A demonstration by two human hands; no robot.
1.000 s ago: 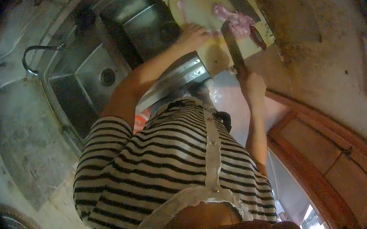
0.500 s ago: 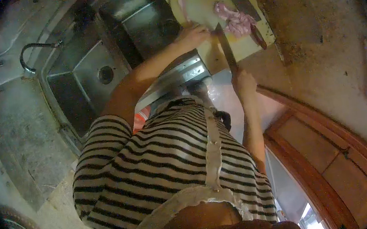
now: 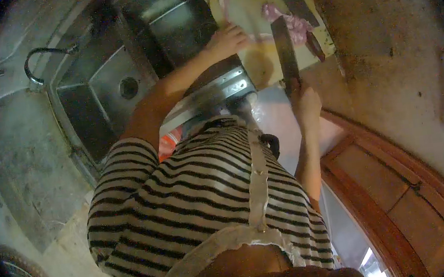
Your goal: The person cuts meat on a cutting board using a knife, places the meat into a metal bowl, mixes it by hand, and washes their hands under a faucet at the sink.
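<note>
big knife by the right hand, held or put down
Held: the right hand grips the big knife by its handle, blade over the cutting board.

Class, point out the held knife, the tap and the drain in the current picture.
Held knife (image 3: 285, 48): head view, middle of blade.
Tap (image 3: 46, 49): head view, curved spout.
Drain (image 3: 128, 88): head view, centre.

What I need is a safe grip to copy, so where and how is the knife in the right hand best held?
By the handle, mostly hidden in the right hand, wrapping fingers around it from the near side. The long blade points away over the board, so this approach should keep fingers clear of it.
</note>
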